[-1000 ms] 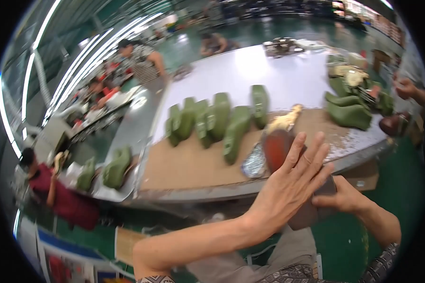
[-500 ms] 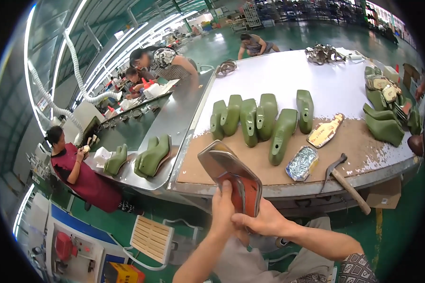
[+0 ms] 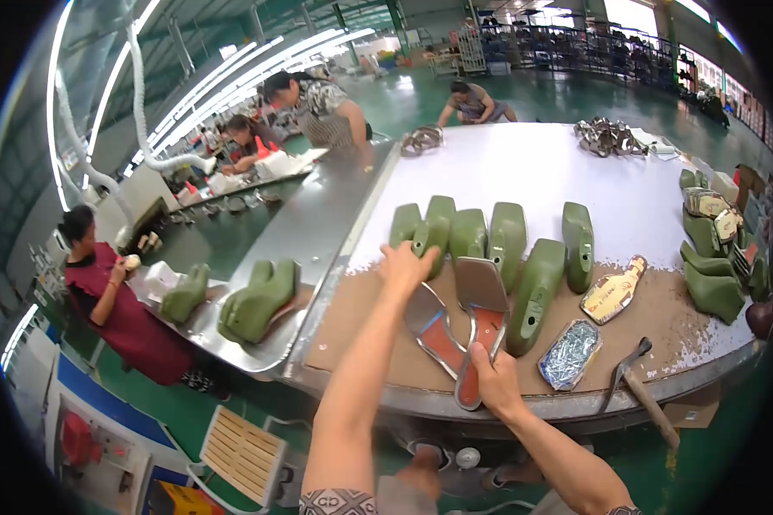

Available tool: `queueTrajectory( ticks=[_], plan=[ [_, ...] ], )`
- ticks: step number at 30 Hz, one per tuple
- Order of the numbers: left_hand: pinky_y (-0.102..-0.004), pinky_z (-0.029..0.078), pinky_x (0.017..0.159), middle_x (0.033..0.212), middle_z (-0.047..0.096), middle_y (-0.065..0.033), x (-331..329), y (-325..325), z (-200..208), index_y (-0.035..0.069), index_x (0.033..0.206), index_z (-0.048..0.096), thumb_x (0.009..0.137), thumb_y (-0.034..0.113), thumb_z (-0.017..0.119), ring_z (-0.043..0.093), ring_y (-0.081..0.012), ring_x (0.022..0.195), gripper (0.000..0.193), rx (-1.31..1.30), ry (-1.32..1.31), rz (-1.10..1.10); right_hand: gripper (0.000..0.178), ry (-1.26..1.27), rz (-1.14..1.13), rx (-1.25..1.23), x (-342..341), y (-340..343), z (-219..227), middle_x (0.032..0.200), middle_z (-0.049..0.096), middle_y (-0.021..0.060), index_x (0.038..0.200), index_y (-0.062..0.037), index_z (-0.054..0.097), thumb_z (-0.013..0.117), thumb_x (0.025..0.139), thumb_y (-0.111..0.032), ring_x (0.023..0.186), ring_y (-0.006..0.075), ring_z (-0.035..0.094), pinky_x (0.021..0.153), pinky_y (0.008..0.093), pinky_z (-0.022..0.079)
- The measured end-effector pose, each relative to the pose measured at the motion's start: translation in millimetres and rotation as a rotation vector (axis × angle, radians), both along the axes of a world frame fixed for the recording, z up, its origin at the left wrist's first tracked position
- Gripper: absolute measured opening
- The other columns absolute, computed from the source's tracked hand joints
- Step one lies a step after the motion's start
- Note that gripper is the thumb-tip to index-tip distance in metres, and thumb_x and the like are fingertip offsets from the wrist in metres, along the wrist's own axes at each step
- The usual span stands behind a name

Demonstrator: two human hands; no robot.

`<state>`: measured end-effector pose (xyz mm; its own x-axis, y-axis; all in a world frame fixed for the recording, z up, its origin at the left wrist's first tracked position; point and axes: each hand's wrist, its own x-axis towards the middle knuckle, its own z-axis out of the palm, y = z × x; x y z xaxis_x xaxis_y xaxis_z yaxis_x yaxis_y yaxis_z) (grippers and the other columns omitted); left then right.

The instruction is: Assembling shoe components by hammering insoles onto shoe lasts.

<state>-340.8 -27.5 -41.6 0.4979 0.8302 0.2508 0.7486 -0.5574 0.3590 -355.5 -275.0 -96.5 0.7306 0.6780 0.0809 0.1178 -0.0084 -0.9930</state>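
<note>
My left hand (image 3: 410, 264) reaches over the table, its fingers around the lower end of the leftmost green shoe last (image 3: 404, 225); the fingertips are partly hidden. My right hand (image 3: 496, 384) grips a shoe insole (image 3: 487, 324) with a grey toe part and an orange-brown heel part, thumb on top. A second matching insole (image 3: 435, 333) lies just left of it, partly overlapped; whether my right hand also touches it, I cannot tell. Several more green lasts stand in a row, the nearest large last (image 3: 537, 296) close to the held insole.
Right of the lasts lie a yellowish sole-shaped pad (image 3: 614, 290), a foil-wrapped block (image 3: 570, 354) and a hammer (image 3: 650, 408) overhanging the table edge. More lasts (image 3: 711, 292) pile up at far right. On the metal bench (image 3: 258, 360) at left stand green lasts (image 3: 262, 302). A co-worker (image 3: 103, 292) stands beyond.
The two insoles, held together in both hands before, are now spread apart at the table edge. My left hand has let go of them and moved forward to the leftmost last.
</note>
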Motion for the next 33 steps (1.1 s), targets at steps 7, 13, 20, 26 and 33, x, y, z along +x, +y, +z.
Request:
queueTrajectory(
  ticks=[7, 13, 20, 26, 33],
  plan=[
    [-0.0474, 0.049, 0.087, 0.121, 0.054, -0.0239, -13, 33, 3, 0.011, 0.104, 0.073, 0.069, 0.068, 0.064, 0.061, -0.0394, 0.101, 0.068, 0.030, 0.023, 0.114, 0.039, 0.033, -0.073, 0.130, 6, 6, -2, 0.105, 0.065, 0.0065, 0.115, 0.0032, 0.062, 0.046, 0.101, -0.030, 0.099, 0.0143, 0.057, 0.091, 0.0298, 0.043],
    [-0.0457, 0.048, 0.088, 0.113, 0.058, -0.0244, -99, 6, 3, 0.018, 0.101, 0.074, 0.082, 0.061, 0.056, 0.060, -0.0412, 0.101, 0.050, 0.047, 0.014, 0.134, 0.049, -0.201, -0.177, 0.480, 9, 5, -3, 0.091, 0.069, 0.0088, 0.105, 0.0033, 0.062, 0.043, 0.101, -0.042, 0.091, 0.0177, 0.063, 0.083, 0.0338, 0.048],
    [-0.0511, 0.047, 0.081, 0.107, 0.051, -0.0232, -191, -51, -19, 0.030, 0.127, 0.059, 0.093, 0.029, 0.054, 0.059, -0.0462, 0.091, 0.034, 0.063, -0.069, 0.056, 0.034, 0.129, 0.017, 0.326, 0, 7, 14, 0.069, 0.063, 0.0066, 0.112, 0.0021, 0.047, 0.049, 0.099, -0.030, 0.057, 0.0156, 0.059, 0.053, 0.0305, 0.048],
    [-0.0543, 0.044, 0.089, 0.128, 0.046, -0.0266, -184, -53, -22, 0.010, 0.150, 0.014, 0.092, 0.022, 0.054, 0.057, -0.0482, 0.101, 0.071, 0.046, -0.079, 0.096, 0.046, 0.409, 0.382, 0.142, 51, 63, 58, 0.090, 0.066, 0.0062, 0.098, 0.0033, 0.061, 0.042, 0.101, -0.039, 0.076, 0.0131, 0.061, 0.067, 0.0306, 0.050],
    [-0.0551, 0.052, 0.085, 0.131, 0.050, -0.0183, -215, -35, -16, 0.005, 0.142, 0.031, 0.095, 0.019, 0.051, 0.057, -0.0375, 0.110, 0.053, -0.804, -0.932, 0.092, 0.040, -1.275, 0.056, -0.346, 44, 20, -6, 0.090, 0.063, 0.0197, 0.111, 0.0020, 0.056, 0.061, 0.084, -0.026, 0.091, 0.0348, 0.062, 0.077, 0.0454, 0.049]
  ],
)
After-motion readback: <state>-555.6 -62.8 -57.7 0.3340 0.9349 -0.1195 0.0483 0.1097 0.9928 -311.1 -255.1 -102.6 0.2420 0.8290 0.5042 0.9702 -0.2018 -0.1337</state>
